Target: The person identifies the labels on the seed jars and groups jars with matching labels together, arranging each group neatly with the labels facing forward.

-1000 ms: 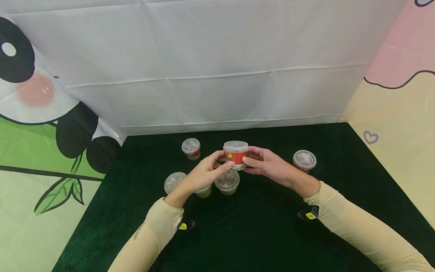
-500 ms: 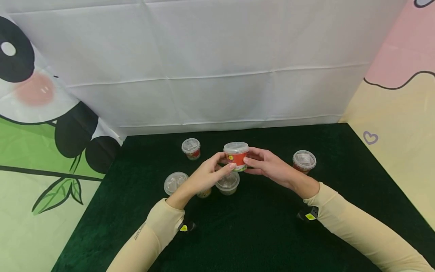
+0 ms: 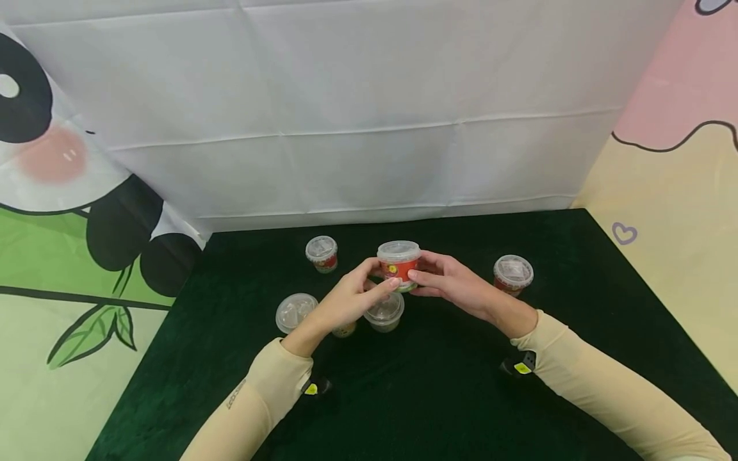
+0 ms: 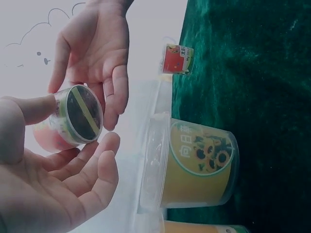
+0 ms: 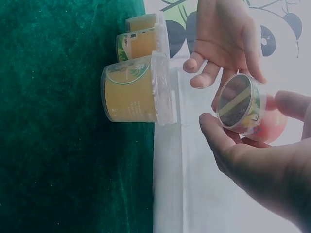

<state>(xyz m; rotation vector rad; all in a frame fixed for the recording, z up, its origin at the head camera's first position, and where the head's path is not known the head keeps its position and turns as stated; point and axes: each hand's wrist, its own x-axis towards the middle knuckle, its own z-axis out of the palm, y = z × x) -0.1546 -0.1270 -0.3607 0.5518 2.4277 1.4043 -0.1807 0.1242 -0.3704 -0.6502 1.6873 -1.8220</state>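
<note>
A small clear plastic tub [image 3: 400, 262] with a red label and clear lid is held upright above the table. My left hand [image 3: 348, 296] grips its left side between thumb and fingers. From the opposite side, my right hand [image 3: 455, 287] holds it the same way. A dark round base with a pale stripe shows on the held tub [image 4: 84, 112] in the left wrist view. Just below it in the head view is a lidded tub [image 3: 385, 314]; another tub [image 3: 344, 330] is mostly hidden behind my left hand.
More lidded tubs stand on the dark green cloth [image 3: 421, 397]: one [image 3: 296, 312] beside my left wrist, a red-labelled one [image 3: 321, 254] at the back left, and another [image 3: 513, 274] beyond my right wrist. A white sheet [image 3: 369, 160] hangs behind the table.
Both hands keep hold of the red-labelled tub at nearly the same place. My left hand has shifted slightly, covering more of the tub behind it. The head view has moved a little.
</note>
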